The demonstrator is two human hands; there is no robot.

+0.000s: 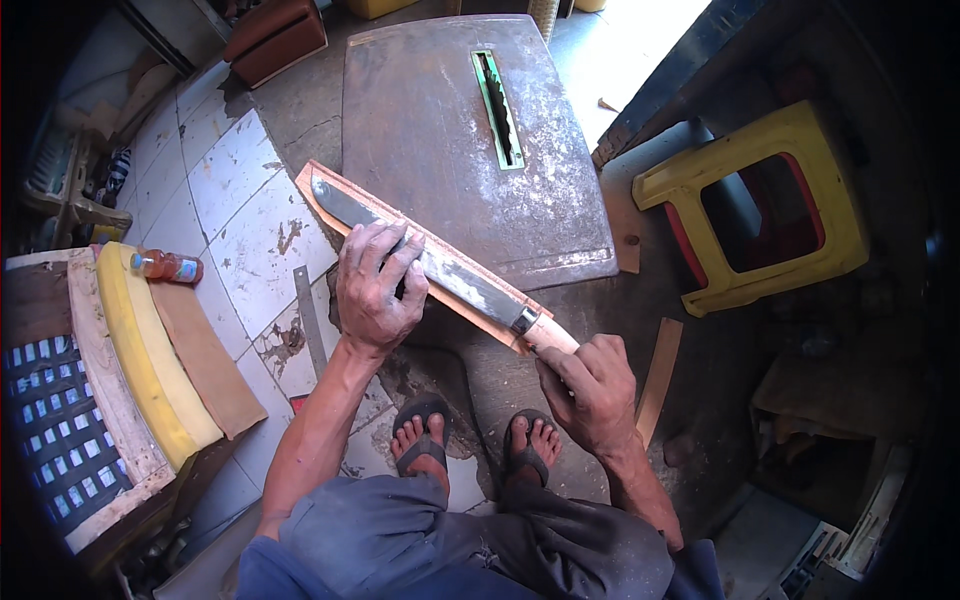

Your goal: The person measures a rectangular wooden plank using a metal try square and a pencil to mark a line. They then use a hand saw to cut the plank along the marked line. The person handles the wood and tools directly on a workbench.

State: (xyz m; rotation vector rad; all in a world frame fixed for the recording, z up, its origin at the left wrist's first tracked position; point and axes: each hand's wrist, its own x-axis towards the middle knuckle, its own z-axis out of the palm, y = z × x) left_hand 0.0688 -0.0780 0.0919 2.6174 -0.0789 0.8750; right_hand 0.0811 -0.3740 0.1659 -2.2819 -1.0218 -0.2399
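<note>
A long machete-like knife (456,281) with a grey blade and pale wooden handle (553,334) lies along a reddish wooden board (322,205). Board and knife slant across the near left edge of a worn metal saw table (420,130). My left hand (380,285) grips them mid-length, fingers pressed over the blade. Beside the handle, my right hand (592,392) is closed in a pinch. A small dark tip shows at its fingertips, but what it holds is hidden.
The saw table has a green-edged slot (497,110). A yellow stool (760,200) lies tipped at right, near a wooden strip (660,380). At left, a red bottle (166,266) rests by curved yellow pieces (150,350). A metal ruler (309,320) lies on the tiles.
</note>
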